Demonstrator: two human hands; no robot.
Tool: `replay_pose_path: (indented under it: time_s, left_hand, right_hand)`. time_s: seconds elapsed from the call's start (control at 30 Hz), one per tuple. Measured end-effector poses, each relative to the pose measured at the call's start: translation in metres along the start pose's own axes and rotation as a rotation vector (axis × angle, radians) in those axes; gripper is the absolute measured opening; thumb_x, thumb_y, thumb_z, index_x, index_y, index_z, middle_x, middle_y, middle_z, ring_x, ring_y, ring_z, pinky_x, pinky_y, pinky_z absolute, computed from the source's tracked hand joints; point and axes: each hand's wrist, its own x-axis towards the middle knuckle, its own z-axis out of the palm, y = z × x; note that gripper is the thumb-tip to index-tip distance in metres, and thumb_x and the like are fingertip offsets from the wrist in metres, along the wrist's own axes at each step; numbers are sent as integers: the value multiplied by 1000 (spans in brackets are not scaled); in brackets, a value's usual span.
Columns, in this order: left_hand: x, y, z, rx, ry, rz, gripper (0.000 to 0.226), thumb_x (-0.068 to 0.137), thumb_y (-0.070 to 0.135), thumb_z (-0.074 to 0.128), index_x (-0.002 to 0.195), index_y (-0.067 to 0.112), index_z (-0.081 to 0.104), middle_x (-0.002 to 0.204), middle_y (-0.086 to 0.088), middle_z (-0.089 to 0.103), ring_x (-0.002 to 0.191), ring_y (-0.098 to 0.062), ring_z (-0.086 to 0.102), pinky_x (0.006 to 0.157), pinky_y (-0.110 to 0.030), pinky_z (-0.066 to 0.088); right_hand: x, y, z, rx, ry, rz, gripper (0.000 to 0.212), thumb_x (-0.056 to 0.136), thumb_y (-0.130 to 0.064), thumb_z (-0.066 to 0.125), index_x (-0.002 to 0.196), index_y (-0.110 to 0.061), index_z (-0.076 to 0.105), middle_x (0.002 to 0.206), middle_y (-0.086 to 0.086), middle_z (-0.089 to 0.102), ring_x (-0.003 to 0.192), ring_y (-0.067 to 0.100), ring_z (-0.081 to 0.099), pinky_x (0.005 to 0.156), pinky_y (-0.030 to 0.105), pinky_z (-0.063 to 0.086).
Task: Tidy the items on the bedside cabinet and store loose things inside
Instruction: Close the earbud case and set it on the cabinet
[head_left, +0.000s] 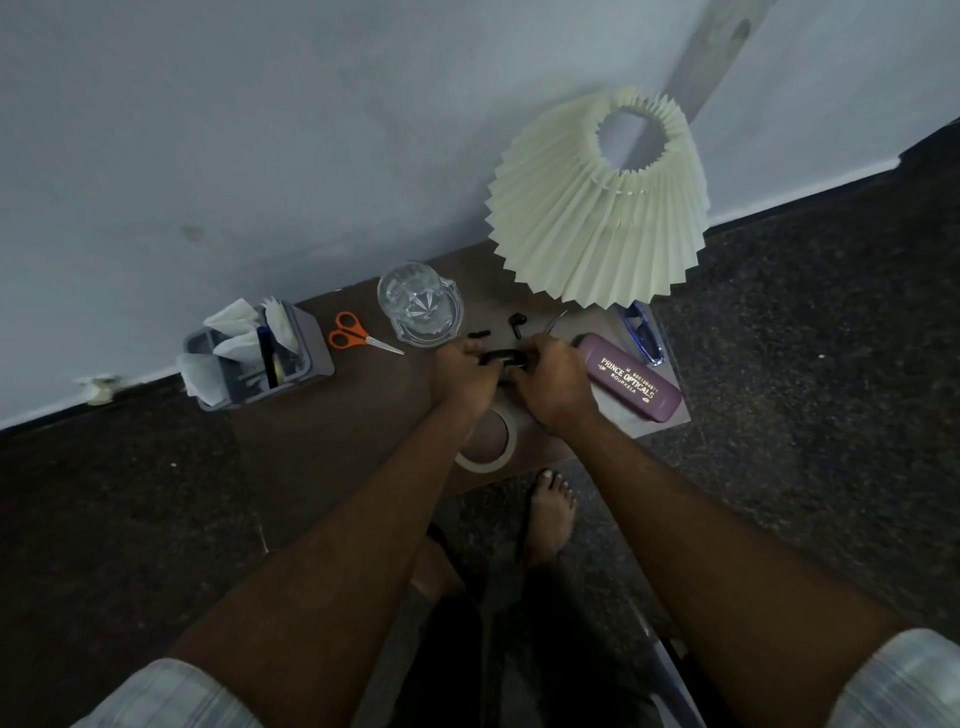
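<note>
Head view looks down on a brown wooden bedside cabinet (332, 426) set against a pale blue-grey wall, in the middle of the frame. Both hands meet over the centre of its top. The left hand (465, 374) and the right hand (550, 384) each have their fingers curled round a small black rounded case (497, 357), which is held between them just above the surface. Whether its lid is up cannot be told.

Just above the hands in the frame lie a loose black earbud (517, 319) and a short black piece (478, 335), apart from each other. A clear ribbed glass jug (420, 306) stands to their left, and orange-handled scissors (358, 336) lie closed beside it. Further left, at the cabinet's edge, a grey plastic organiser (317, 358) holds folded white papers and pens.

Right of the hands lies a purple spectacle case (631, 376) printed PRINCE OPTICALS, and blue-framed glasses (641, 332) lie beyond it near the right edge. A cream pleated lampshade (597, 208) rises above these. A roll of beige masking tape (488, 464) lies flat below the wrists, partly hidden by the left forearm. A bare foot (550, 514) stands on the dark speckled floor below the cabinet.
</note>
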Motion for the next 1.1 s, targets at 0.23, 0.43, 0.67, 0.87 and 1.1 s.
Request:
replay_pose_path:
  time_s: [0.23, 0.43, 0.67, 0.87, 1.1]
  left_hand:
    - [-12, 1, -12, -201, -47, 54, 27, 83, 1, 72, 110, 2, 69, 97, -10, 73, 92, -19, 70, 90, -34, 57]
    - [-18, -6, -29, -278, -150, 98, 37, 81, -4, 73, 117, 2, 66, 107, -16, 74, 101, -26, 71, 92, -38, 57]
    - [-22, -17, -47, -319, -266, 122, 45, 75, -3, 80, 116, 12, 66, 105, -9, 75, 97, -18, 71, 92, -38, 57]
    - [-27, -20, -59, -287, -375, 183, 60, 72, -8, 80, 126, 12, 61, 112, -9, 73, 99, -13, 70, 83, -20, 55]
    - [-27, -38, -66, -258, -366, 166, 60, 72, -12, 78, 125, 8, 58, 108, -11, 71, 95, -11, 68, 78, -14, 53]
  right_hand:
    - [-5, -4, -15, 206, -7, -13, 16, 85, -15, 73, 100, -11, 73, 91, 1, 74, 78, 9, 66, 72, 21, 54]
    - [-7, 1, -17, 402, -47, 71, 23, 83, -17, 78, 102, -6, 72, 91, 9, 74, 85, 21, 71, 80, 36, 57]
    - [-18, -8, -19, 642, -91, 153, 27, 87, -14, 74, 106, 3, 68, 89, 21, 71, 66, 12, 66, 60, 29, 57]
    - [-21, -8, -11, 640, -15, 247, 21, 88, -26, 74, 87, -5, 71, 75, 11, 71, 49, 12, 56, 49, 28, 47]
    - [-21, -8, 1, 525, -96, 230, 14, 88, -27, 73, 79, -17, 72, 71, 0, 70, 54, 4, 60, 57, 32, 50]
